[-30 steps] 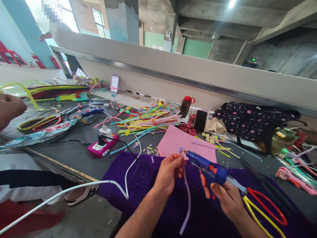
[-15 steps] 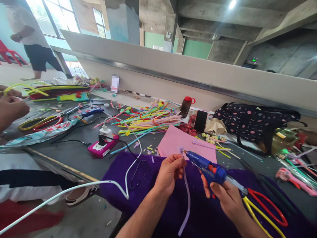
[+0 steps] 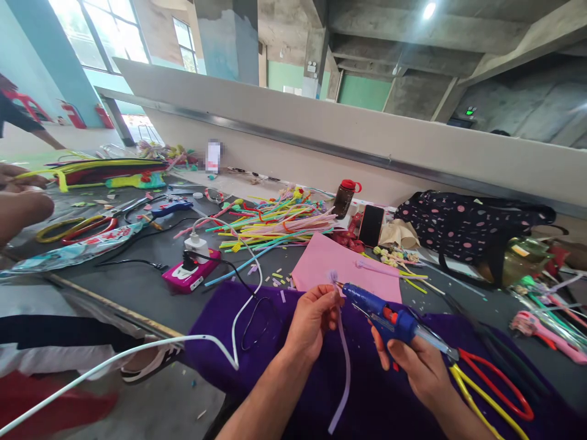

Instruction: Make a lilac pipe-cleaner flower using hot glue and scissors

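Note:
My left hand (image 3: pixel 314 318) is closed, its thumb and fingers pinching a lilac fuzzy strip (image 3: pixel 345 360). A small curled lilac tuft (image 3: pixel 332 277) shows above the fingertips, and the strip's long end hangs below. My right hand (image 3: pixel 415 360) is wrapped round a blue glue gun (image 3: pixel 373 305). The gun's nozzle points left, right at the tuft by my left fingertips; contact is hard to make out. Red-and-yellow-handled scissors (image 3: pixel 498 386) stick out behind my right hand, and I cannot tell whether it holds them too. Beneath the hands lies a purple cloth (image 3: pixel 284 342).
Beyond the hands is a pink sheet (image 3: pixel 321 260). Bundled colourful stems (image 3: pixel 279 226), a magenta power strip (image 3: pixel 192 272) with a white cable, a bottle (image 3: pixel 345 198), a phone (image 3: pixel 371 225) and a dotted bag (image 3: pixel 472 226) crowd the table. A co-worker's hands (image 3: pixel 22 198) are at the left.
The glue gun and my left fingertips have shifted very slightly left and down. The standing person at the far left has walked mostly out of view. The co-worker's yellow stem has lowered.

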A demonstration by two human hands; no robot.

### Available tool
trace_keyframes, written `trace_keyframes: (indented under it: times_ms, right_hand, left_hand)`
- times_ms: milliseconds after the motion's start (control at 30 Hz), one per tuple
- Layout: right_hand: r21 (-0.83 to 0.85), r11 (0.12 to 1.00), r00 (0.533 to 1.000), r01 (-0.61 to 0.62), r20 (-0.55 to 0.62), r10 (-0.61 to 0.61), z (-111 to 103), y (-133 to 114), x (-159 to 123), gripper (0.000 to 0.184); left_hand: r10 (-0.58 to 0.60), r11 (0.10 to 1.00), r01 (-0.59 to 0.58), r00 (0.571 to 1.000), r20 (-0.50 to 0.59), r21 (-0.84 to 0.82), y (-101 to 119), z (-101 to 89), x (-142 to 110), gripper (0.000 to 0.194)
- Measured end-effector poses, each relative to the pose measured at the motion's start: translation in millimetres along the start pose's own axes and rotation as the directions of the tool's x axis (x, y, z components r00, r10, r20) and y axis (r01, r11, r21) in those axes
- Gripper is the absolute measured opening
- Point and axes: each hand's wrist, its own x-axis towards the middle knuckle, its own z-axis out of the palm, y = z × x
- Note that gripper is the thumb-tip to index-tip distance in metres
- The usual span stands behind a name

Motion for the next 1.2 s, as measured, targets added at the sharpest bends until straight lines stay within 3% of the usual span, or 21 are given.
trace_keyframes:
  times_ms: [200, 500, 767, 1200]
  right_hand:
    - [0.039, 0.998, 0.998, 0.039, -0.046, -0.037, -1, 10, -2, 0.033]
    - [0.047, 0.999, 1.0, 0.022, -0.021, -0.021, -2, 14, -1, 0.029]
    - [-0.033, 0.999, 0.999, 0.009, 0.045, -0.008, -3, 0, 0, 0.031]
    - [-0.049, 0.999, 0.999, 0.017, 0.05, -0.015, -3, -3, 1, 0.031]
  left_hand:
    - [-0.021, 1.0, 0.021, 1.0, 0.003, 0.014, 0, 0.0, -1, 0.019]
    - [-0.029, 0.999, 0.029, 0.999, 0.013, 0.044, 0, -0.3, -1, 0.017]
    - [0.007, 1.0, -0.007, 1.0, -0.004, 0.023, 2, 0.0, 0, 0.017]
    - [0.006, 1.0, -0.006, 1.0, -0.005, 0.014, 2, -0.5, -2, 0.018]
